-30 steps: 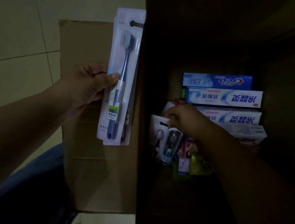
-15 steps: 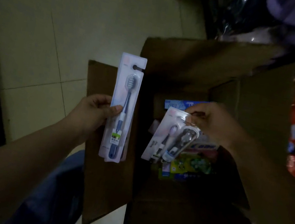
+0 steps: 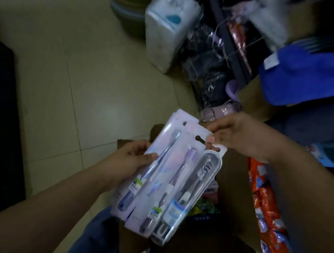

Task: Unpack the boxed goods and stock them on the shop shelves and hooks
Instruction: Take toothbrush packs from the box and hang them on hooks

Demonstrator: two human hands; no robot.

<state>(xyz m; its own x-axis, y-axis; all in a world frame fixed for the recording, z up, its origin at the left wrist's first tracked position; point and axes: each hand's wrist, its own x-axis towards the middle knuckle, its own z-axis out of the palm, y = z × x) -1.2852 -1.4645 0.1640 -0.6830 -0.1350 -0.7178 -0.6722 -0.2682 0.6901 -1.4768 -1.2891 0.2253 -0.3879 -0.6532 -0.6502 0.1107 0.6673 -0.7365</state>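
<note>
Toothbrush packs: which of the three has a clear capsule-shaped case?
The rightmost pack, its top pinched by the right hand. The purple-brush pack and the blue-brush pack by the left hand are flat.

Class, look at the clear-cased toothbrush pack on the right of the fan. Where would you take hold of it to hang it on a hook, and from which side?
Pinch the flat white card tab at the top of the clear-cased toothbrush blister pack, beside its hang hole, coming from above right as the right hand does. The bulging case below gives a poorer pinch, and the left hand holds the left pack.
</note>
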